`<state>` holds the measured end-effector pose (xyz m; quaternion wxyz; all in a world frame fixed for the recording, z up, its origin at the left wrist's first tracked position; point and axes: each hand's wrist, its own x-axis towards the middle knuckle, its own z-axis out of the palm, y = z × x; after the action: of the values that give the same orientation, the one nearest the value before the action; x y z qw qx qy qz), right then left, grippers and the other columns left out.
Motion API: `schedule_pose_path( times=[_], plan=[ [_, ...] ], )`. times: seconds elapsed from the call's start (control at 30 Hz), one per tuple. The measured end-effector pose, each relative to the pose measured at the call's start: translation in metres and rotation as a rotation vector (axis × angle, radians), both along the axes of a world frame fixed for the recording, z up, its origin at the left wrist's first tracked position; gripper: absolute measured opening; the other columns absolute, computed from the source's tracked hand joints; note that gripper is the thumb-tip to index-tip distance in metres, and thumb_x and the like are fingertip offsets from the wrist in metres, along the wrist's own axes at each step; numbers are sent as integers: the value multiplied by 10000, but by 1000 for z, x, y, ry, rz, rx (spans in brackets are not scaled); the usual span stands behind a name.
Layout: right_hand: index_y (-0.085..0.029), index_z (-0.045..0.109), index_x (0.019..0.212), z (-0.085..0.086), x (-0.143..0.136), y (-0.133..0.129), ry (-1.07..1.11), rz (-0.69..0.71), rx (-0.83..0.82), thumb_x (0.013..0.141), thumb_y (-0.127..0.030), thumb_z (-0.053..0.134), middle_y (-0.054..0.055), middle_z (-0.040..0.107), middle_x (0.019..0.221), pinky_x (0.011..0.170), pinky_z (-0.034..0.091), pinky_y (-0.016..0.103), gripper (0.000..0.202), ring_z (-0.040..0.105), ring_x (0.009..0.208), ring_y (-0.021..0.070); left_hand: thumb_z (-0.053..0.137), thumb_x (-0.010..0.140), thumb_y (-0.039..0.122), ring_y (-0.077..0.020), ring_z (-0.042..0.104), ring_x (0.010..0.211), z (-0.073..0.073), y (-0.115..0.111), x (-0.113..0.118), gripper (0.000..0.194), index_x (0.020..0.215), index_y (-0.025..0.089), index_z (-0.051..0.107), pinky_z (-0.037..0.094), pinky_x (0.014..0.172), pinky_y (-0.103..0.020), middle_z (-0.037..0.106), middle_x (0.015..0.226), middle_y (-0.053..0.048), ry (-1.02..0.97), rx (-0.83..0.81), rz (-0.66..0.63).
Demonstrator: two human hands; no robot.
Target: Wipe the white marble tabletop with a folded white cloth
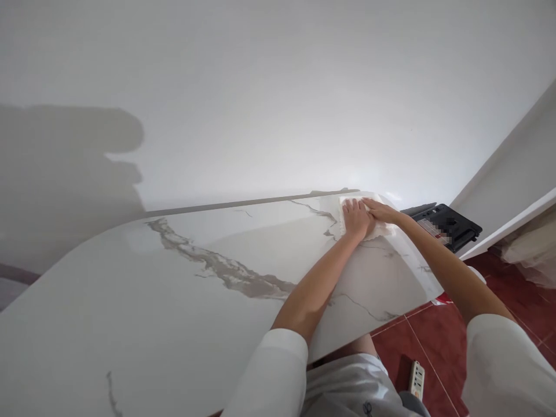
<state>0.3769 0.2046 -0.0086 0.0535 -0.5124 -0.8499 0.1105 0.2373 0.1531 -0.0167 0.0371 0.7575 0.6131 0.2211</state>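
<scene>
A white cloth lies bunched on the far right part of a glossy white table with grey-brown marble veins. My left hand presses on the cloth with its fingers slightly bent over it. Right beside it, my right hand bears on the cloth too, its fingers pointing left and close to the left hand. Both hands grip the cloth against the tabletop. The cloth's underside and parts of the fingertips are hidden.
A pale wall runs along the table's far edge. Beyond the right end stands a black case. A power strip rests on the red tiled floor. Whitish sheer fabric hangs at the far right.
</scene>
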Motion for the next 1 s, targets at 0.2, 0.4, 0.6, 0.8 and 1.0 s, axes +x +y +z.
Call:
schedule_pose_path(
  times=[0.2,0.4,0.6,0.8,1.0],
  plan=[
    [-181,356,1416,-5,-26,41,124,16,96,915,-313,198,10,316,1488,1149,194,397,541,262,1374,190,276,908,273,-352,234,1355,2,35,-9,514,1347,41,408,205,1105,-477,372,1435,-150,-16,28,123],
    [-159,375,1404,-10,-13,66,154,93,142,916,-313,202,20,345,1475,1156,187,374,541,272,1369,171,284,908,278,-359,233,1353,4,55,4,527,1354,17,388,192,1100,-494,371,1429,-174,-20,37,149],
    [-158,356,1413,-10,19,76,117,101,172,928,-326,180,20,344,1476,1161,187,360,543,269,1369,163,284,905,276,-355,223,1358,4,67,33,535,1365,19,375,182,1103,-500,354,1439,-174,-23,21,122],
    [-197,342,1422,-16,53,59,95,43,215,934,-346,174,5,330,1483,1157,201,413,537,263,1373,193,283,902,283,-342,194,1372,3,51,58,553,1380,11,338,153,1117,-484,330,1452,-172,-44,9,54],
    [-176,328,1429,-18,82,11,79,29,244,937,-363,152,23,321,1487,1156,212,399,556,261,1374,204,292,892,282,-349,200,1369,5,12,77,558,1377,11,343,155,1116,-487,334,1450,-172,-52,16,-24]
  ],
)
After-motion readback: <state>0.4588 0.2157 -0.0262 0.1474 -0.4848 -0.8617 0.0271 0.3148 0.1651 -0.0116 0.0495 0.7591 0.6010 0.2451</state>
